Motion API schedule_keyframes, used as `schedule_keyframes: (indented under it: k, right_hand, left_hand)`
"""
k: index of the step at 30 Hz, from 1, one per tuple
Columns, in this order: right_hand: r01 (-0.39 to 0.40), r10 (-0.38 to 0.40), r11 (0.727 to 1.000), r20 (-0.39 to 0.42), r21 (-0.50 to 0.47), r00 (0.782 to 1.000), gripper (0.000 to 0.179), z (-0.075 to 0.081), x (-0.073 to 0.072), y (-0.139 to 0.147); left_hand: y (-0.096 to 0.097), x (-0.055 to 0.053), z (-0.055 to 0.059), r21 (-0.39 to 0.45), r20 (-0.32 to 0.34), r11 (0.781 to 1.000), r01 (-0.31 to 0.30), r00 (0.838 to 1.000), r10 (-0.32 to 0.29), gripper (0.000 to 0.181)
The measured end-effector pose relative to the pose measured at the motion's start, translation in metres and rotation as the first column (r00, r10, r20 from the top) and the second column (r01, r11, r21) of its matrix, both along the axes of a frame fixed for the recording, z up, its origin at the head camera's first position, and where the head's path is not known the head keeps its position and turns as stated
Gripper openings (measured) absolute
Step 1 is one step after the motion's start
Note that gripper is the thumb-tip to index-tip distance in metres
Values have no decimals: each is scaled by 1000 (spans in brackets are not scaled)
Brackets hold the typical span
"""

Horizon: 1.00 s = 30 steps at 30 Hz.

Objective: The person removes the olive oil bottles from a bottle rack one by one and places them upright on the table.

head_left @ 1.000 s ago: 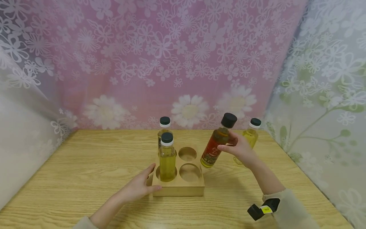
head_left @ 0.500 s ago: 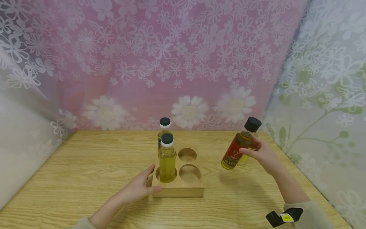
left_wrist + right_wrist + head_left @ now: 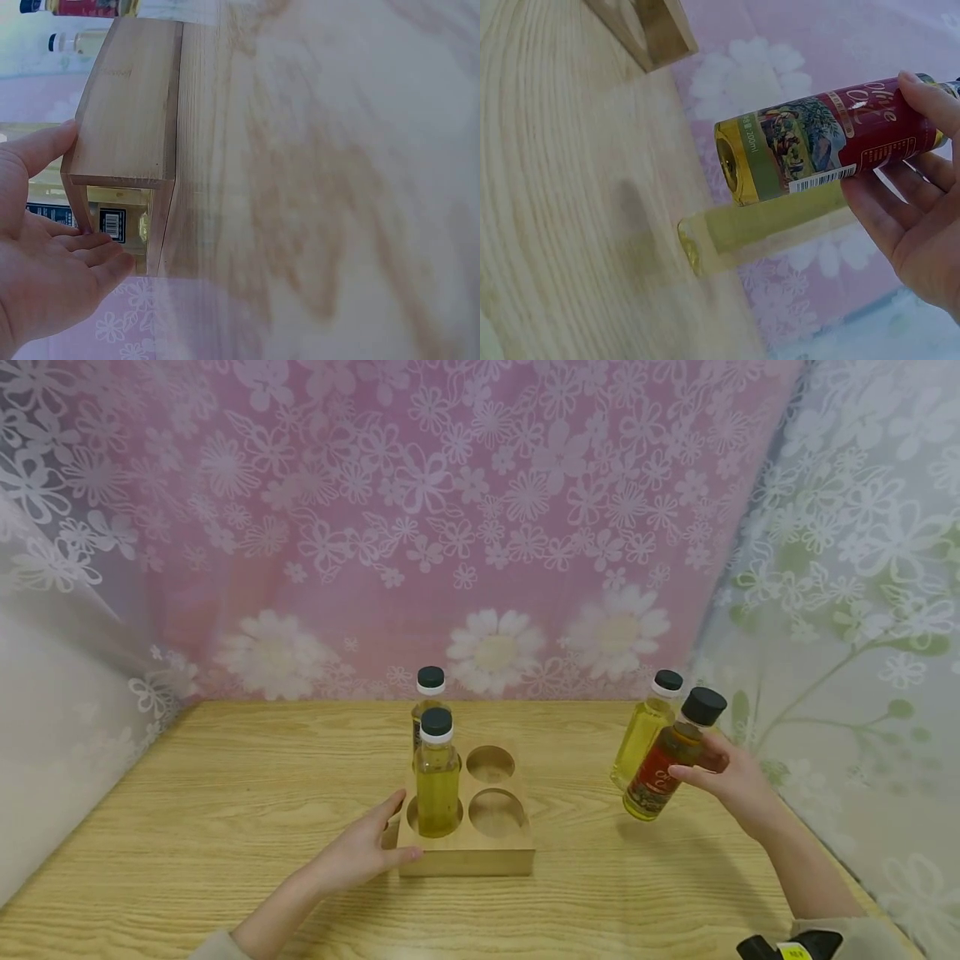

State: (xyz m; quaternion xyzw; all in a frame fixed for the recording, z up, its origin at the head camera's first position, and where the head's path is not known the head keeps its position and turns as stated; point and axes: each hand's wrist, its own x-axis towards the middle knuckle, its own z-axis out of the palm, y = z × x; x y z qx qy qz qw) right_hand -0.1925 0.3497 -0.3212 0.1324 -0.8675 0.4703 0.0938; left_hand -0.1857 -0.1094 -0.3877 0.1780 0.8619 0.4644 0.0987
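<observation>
My right hand grips a red-labelled olive oil bottle by its upper part. The bottle is tilted, its black cap leaning right, and its base is off the table in the right wrist view. Behind it stands a clear bottle of yellow oil, partly covered. My left hand touches the near left corner of a wooden bottle rack, thumb at the front and fingers along the left side. Two oil bottles stand in the rack's left holes: a near one and a far one, partly hidden.
The rack's two right holes hold nothing. A wood-grain table lies under everything. A pink flowered cloth hangs behind, and pale cloth borders the right side.
My right hand has carried the olive oil bottle to the right and a little nearer, away from the rack, past the front of the standing oil bottle. The left hand and rack stay put.
</observation>
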Motion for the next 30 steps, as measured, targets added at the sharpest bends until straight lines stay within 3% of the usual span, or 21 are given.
schedule_keyframes:
  k: [12, 23, 30]
  right_hand:
    - [72, -79, 995, 93, 72, 993, 62, -14, 2, 22]
    - [108, -125, 983, 111, 151, 986, 65, -27, 2, 31]
    - [57, -62, 997, 100, 55, 993, 57, -36, 1, 33]
  left_hand:
    - [0, 0, 1, 3, 5, 1000, -2, 1000, 2, 92]
    - [0, -1, 0, -12, 3, 1000, -9, 1000, 9, 93]
    - [0, 0, -1, -11, 7, 1000, -3, 1000, 3, 93]
